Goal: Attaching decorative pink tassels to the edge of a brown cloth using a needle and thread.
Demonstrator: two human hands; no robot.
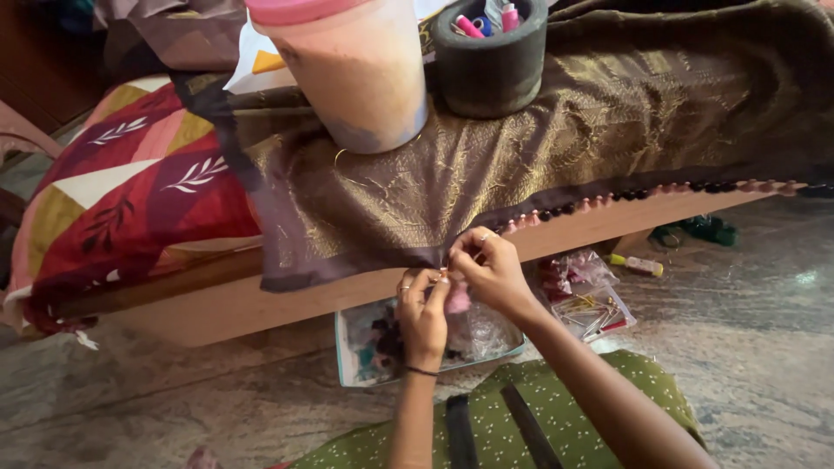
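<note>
A dark brown cloth with gold thread patterns (486, 165) hangs over the edge of a wooden bed. Along its hem runs a row of pink and dark tassels (660, 189). My left hand (423, 317) and my right hand (491, 269) meet at the hem's edge. Between the fingers of my left hand is a small pink tassel (458, 298). My right hand pinches the hem just above it; whether it holds a needle I cannot tell.
A translucent jar with a pink lid (356, 69) and a dark round holder with small tools (491, 56) stand on the cloth. A tray of craft bits (365, 343) and plastic packets (591, 300) lie on the stone floor. A red patterned bedsheet (130, 200) lies at left.
</note>
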